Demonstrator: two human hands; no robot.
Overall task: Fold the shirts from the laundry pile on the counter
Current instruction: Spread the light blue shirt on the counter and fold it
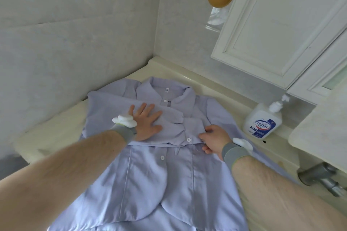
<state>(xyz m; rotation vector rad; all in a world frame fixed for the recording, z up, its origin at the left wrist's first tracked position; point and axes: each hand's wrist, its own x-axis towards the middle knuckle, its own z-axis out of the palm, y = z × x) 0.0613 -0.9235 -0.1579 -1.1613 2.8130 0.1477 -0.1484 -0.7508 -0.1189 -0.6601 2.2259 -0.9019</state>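
A pale lilac button-up shirt (150, 174) lies face up on the cream counter (56, 133), collar toward the wall corner. Its left sleeve is folded across the chest. My left hand (146, 121) lies flat on that folded sleeve, fingers spread, pressing it down. My right hand (214, 139) pinches the fabric near the sleeve's cuff and the button placket, at the shirt's middle right. Both wrists wear grey bands with white pieces on them. No other laundry is in view.
A white pump bottle (262, 119) with a blue label stands on the counter right of the shirt. A metal tap (323, 176) sticks out at the right edge. White cabinet doors (281, 24) hang above right; tiled walls close the corner.
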